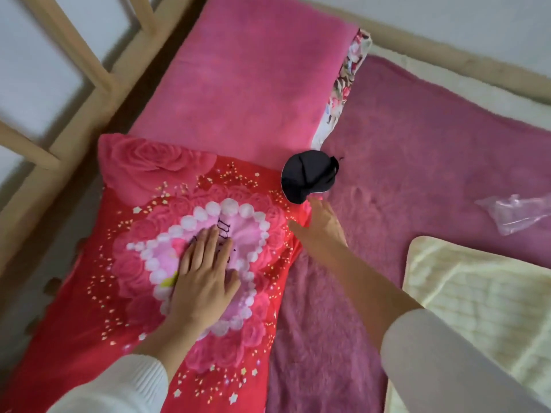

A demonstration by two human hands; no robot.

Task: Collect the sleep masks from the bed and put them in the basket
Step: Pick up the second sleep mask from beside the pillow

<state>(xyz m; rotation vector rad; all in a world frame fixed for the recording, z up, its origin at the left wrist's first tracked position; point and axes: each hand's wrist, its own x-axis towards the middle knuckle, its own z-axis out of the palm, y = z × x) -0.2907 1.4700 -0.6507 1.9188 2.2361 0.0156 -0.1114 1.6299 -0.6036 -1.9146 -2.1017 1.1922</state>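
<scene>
A black sleep mask point(308, 177) lies crumpled on the bed where the red rose pillow point(125, 234), the folded pink blanket point(247, 79) and the purple plush cover point(417, 162) meet. My right hand point(320, 226) reaches toward it, fingers spread, fingertips just below the mask and holding nothing. My left hand point(202, 278) rests flat on the heart pattern of the red pillow, fingers apart. No basket is in view.
A clear plastic bag point(518, 213) lies on the purple cover at the right. A cream quilted blanket point(483, 308) covers the lower right. A wooden bed rail point(89, 93) runs along the left, with a wall behind.
</scene>
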